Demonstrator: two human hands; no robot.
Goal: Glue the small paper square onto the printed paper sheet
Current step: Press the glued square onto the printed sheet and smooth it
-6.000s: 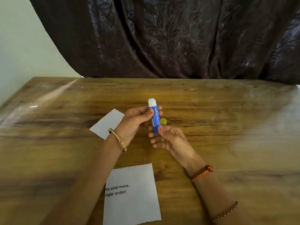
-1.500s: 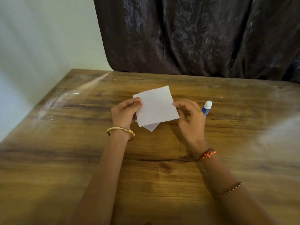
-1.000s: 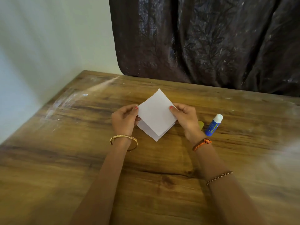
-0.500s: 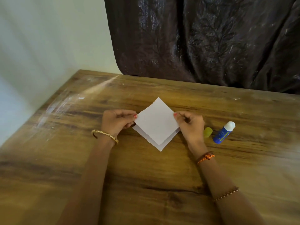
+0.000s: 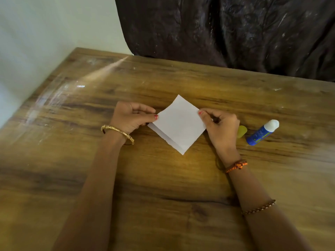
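Near the tabletop's (image 5: 181, 178) middle, the left hand (image 5: 129, 118) and right hand (image 5: 220, 125) pinch opposite corners of the small paper square (image 5: 178, 124) (thin, floppy, crease-prone, so corner grips likely suit it).

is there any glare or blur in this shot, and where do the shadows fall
Head view: a pale streak of glare crosses the table at its far left corner; the edges of the picture look soft and the table edge bows from the wide lens; the white paper is bright but not blown out; soft shadows lie beside both forearms, and the glue stick reads sharp.
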